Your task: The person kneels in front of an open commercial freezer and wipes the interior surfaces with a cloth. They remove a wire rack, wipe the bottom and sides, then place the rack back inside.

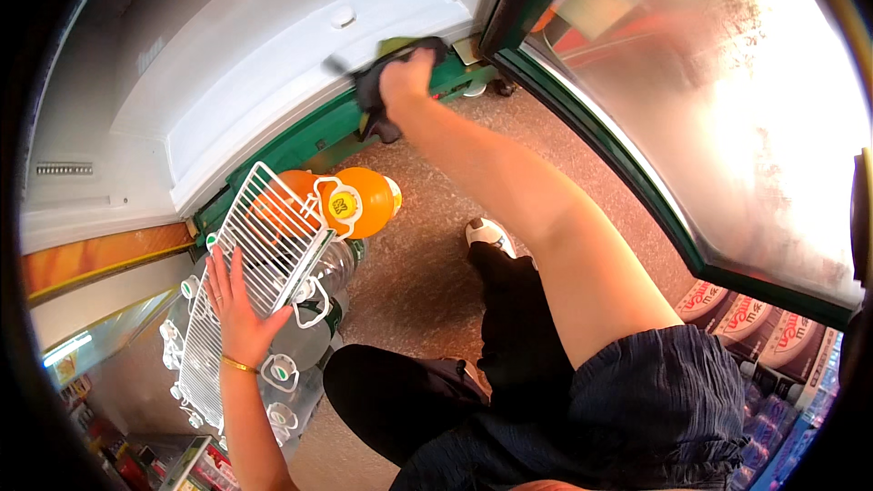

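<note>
My right hand is closed on a dark, crumpled cloth with a green patch. It presses the cloth at the green lower sill of a white cabinet, and the cloth is smeared by motion. Down on the left, my left hand rests flat on a white wire shelf, fingers spread. That shelf lies tilted over several large clear bottles with white carry handles. Beside its far end stands an orange drink bottle with a yellow cap.
A green-framed glass door swings open on the right. Past its lower end are shrink-wrapped packs and bottled water. My shoe is on the brown speckled floor. Shelved goods show at the lower left.
</note>
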Motion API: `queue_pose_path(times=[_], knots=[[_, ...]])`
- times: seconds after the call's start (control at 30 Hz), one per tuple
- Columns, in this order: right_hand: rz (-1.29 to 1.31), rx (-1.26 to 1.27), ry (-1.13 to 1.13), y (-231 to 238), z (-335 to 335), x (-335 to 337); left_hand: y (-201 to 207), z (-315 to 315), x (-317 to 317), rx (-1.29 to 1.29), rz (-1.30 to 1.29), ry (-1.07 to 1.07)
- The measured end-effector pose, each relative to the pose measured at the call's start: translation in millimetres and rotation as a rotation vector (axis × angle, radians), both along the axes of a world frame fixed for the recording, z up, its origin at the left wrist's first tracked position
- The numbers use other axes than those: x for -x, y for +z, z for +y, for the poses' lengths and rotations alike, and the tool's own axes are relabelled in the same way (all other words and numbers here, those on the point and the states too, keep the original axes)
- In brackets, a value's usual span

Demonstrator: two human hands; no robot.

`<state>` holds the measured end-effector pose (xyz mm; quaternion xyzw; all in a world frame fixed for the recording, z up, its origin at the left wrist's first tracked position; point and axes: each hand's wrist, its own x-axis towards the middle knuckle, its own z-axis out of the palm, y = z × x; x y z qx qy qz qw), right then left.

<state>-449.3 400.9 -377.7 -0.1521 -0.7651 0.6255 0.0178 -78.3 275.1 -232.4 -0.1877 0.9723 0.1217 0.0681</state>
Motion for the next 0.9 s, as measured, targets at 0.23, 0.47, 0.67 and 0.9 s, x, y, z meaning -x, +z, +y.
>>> queue_pose_path(times=[0.23, 0.47, 0.67, 0.9], knots=[[-0.116, 0.467, 0.182, 47.6, 24.3, -17.5, 8.1, -5.1, -25.4, -0.006, -0.015, 0.058], [-0.124, 0.313, 0.243, 22.7, 25.6, -12.5, 1.9, -4.7, -19.6, -0.018, -0.010, 0.046], [-0.006, -0.070, 0.379, 7.4, 8.0, -36.9, 3.4, -2.2, -15.4, 0.001, -0.017, 0.039], [0.029, 0.130, 0.298, 9.0, 27.0, -4.5, 2.5, -0.5, -14.5, 0.012, -0.013, 0.050]])
